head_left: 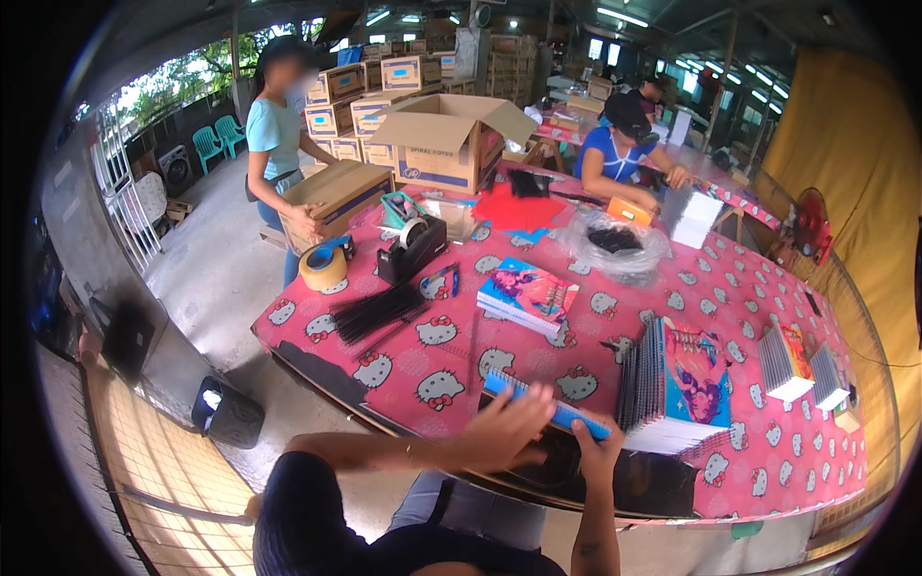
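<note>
Fingers (586, 429) of the right hand (601, 451) are clamped on the right end of a blue notebook (565, 416), held edge-up over the near side of the desk (432, 360). The left hand (514, 429) reaches across from the left and covers the notebook's middle; its fingers are blurred, so I cannot tell whether they grip or only press.

Just right of the right hand, a tall stack of spiral notebooks (690, 384) takes up the space on that side. Farther off, beyond the blue notebook, lies a lower notebook pile (526, 296). To its left are a bundle of black strands (379, 313), probably binding coils, a black tape dispenser (415, 252) and a yellow tape roll (324, 269).

A clear plastic bag (645, 252) with something black inside sits farther right, near a white paper stack (693, 219); red sheets (523, 207) spread left of the bag. Two small piles, one orange-covered (788, 360) and one grey (828, 377), stand near the right edge.

At the far left, a standing person (274, 144) holds a closed carton (338, 195), with an open carton (444, 149) just beyond it. A seated person (619, 144) works at the far side.
</note>
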Demonstrator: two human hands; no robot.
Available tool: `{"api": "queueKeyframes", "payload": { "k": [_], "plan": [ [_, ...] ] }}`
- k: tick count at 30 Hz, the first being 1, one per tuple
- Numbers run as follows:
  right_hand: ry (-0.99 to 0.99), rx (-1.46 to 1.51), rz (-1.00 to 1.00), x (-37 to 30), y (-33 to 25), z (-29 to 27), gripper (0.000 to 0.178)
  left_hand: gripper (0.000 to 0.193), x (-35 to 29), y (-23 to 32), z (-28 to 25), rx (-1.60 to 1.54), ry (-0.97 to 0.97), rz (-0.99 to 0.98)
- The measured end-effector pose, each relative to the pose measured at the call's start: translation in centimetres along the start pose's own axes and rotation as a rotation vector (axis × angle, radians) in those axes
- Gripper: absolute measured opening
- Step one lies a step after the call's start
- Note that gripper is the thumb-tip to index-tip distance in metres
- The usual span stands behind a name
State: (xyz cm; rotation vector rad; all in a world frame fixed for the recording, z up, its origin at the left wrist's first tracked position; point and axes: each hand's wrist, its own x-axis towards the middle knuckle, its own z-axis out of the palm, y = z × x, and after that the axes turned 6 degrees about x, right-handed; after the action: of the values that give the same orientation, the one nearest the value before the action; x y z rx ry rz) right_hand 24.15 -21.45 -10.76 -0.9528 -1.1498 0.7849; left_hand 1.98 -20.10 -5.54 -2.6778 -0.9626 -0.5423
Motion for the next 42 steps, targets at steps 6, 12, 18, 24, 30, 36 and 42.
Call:
{"api": "queueKeyframes", "payload": {
  "k": [6, 12, 18, 24, 30, 36, 42],
  "plan": [
    [0.023, 0.007, 0.000, -0.2, 0.4, -0.2, 0.021, 0.083, 1.0, -0.1, 0.7, 0.042, 0.076, 0.087],
    [-0.160, 0.020, 0.089, 0.3, -0.9, -0.3, 0.022, 0.083, 4.1, -1.1, -1.4, 0.219, 0.081, 0.035],
    [-0.321, -0.011, 0.158, 0.1, -1.5, -1.5, 0.026, 0.082, 6.3, -1.5, -1.6, 0.198, 0.232, -0.032],
    [-0.341, -0.008, 0.066, 0.1, -0.9, -1.2, 0.027, 0.081, 1.8, 1.3, 1.2, -0.026, 0.164, 0.123],
    [-0.319, -0.081, 0.029, -0.3, -0.9, -1.3, 0.026, 0.081, 0.2, 3.1, 2.4, -0.177, 0.219, 0.197],
    [-0.366, -0.166, 0.126, -0.4, -0.5, -2.2, 0.019, 0.083, 3.1, 2.5, 2.2, -0.069, 0.155, 0.118],
    [-0.398, -0.187, 0.071, 0.1, -1.0, -0.8, 0.021, 0.085, 3.7, 1.4, 1.4, -0.011, 0.148, 0.109]
  ]
}}
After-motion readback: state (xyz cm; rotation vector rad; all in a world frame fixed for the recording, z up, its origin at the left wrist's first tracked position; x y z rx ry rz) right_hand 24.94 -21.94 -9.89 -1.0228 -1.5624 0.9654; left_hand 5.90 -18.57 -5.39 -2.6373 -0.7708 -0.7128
